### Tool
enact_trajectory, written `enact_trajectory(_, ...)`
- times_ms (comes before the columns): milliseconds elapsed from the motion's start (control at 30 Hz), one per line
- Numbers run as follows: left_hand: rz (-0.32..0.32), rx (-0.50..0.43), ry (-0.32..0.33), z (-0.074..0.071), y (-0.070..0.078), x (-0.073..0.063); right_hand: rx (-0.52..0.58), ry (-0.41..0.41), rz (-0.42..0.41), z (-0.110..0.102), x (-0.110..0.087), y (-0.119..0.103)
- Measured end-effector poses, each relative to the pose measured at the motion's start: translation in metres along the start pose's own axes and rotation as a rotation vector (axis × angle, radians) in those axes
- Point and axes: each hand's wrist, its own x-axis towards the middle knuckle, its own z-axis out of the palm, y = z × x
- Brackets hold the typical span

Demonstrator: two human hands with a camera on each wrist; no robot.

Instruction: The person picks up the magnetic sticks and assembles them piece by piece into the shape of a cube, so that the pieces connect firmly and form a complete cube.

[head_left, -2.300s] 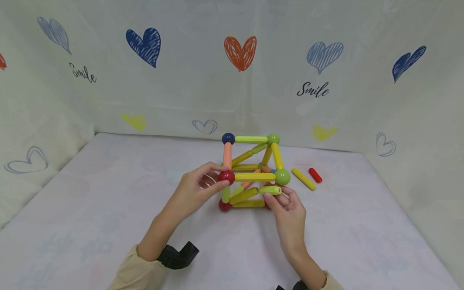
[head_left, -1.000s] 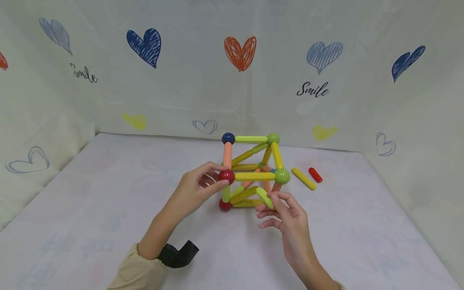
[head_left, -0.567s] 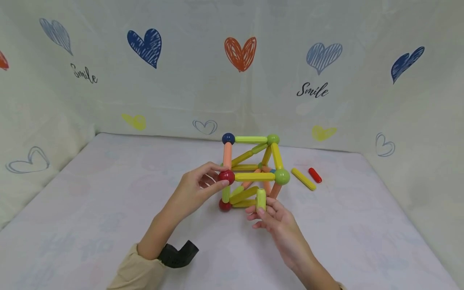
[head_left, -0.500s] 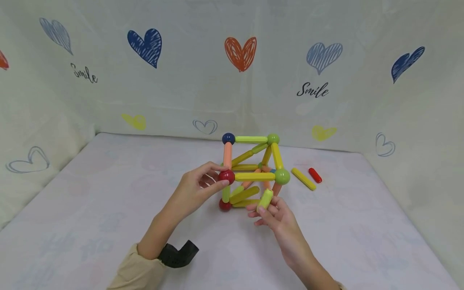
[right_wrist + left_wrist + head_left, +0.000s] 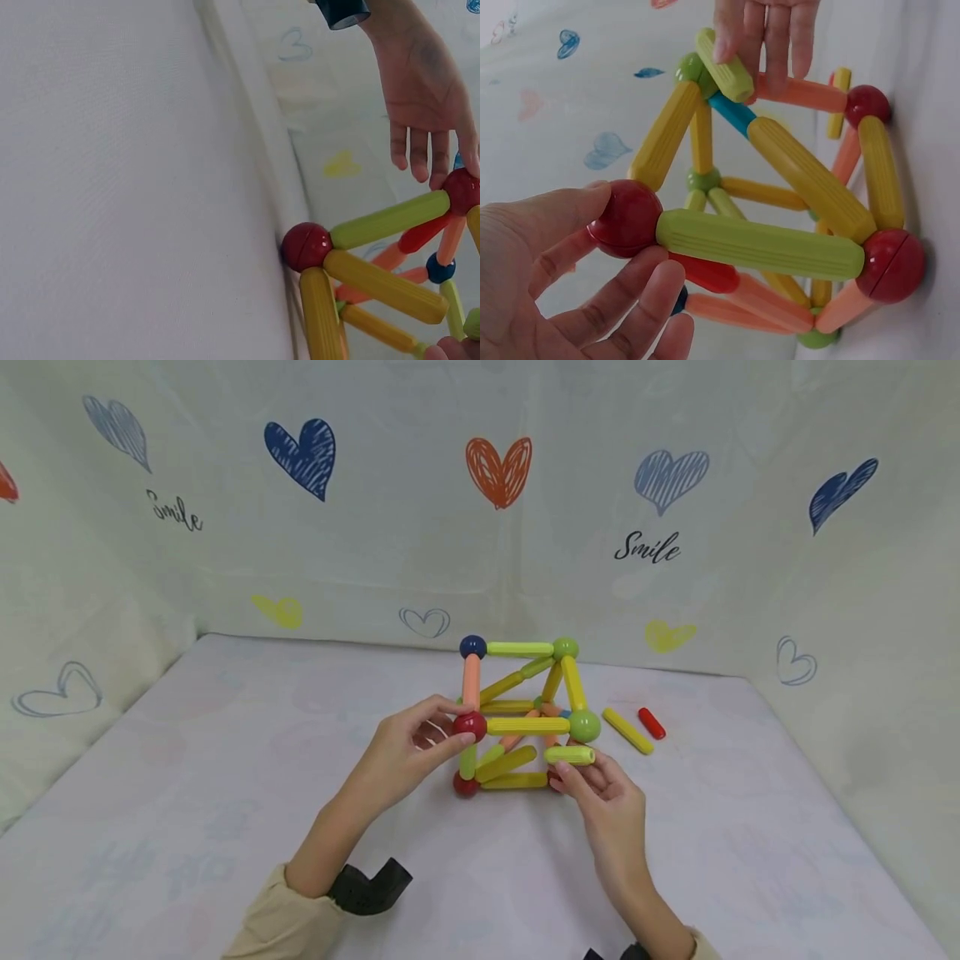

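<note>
A magnetic stick-and-ball frame (image 5: 528,726) shaped like a box stands on the table. My left hand (image 5: 397,752) pinches the red ball (image 5: 626,219) at its upper front left corner between thumb and fingers. My right hand (image 5: 611,810) pinches a short lime-green magnetic stick (image 5: 569,755), held level just below the front right green ball (image 5: 585,726). A yellow slanting stick (image 5: 507,764) rises from the lower left red ball (image 5: 466,785), its upper end loose and a small gap from the lime stick. My right fingers partly hide the lower right red ball.
A loose yellow stick (image 5: 628,731) and a short red stick (image 5: 652,723) lie on the table to the right of the frame. Behind the table (image 5: 262,827) hangs a white cloth (image 5: 405,527) printed with hearts.
My right hand drew the lime stick away from the yellow stick's tip, turned it upright, then brought it back level, a little farther right. My left hand stays on the red ball.
</note>
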Motion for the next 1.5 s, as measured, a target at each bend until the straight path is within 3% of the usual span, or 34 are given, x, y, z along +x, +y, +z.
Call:
enact_trajectory(467, 0.063, -0.002, -0.009, 0.008, 0.004, -0.002, 0.024, 0.043, 0.021, 0.004, 0.008, 0.009)
enact_trajectory(867, 0.038, 0.012, -0.006, 0.011, 0.006, -0.002, -0.037, -0.075, -0.005, 0.003, 0.011, 0.009)
enact_trajectory(1033, 0.044, 0.026, -0.003, 0.014, 0.006, -0.003, -0.036, -0.124, 0.035, 0.002, 0.013, 0.01)
enact_trajectory(1500, 0.07, 0.06, 0.011, 0.016, 0.008, -0.004, -0.104, -0.128, 0.044, -0.002, 0.016, 0.009)
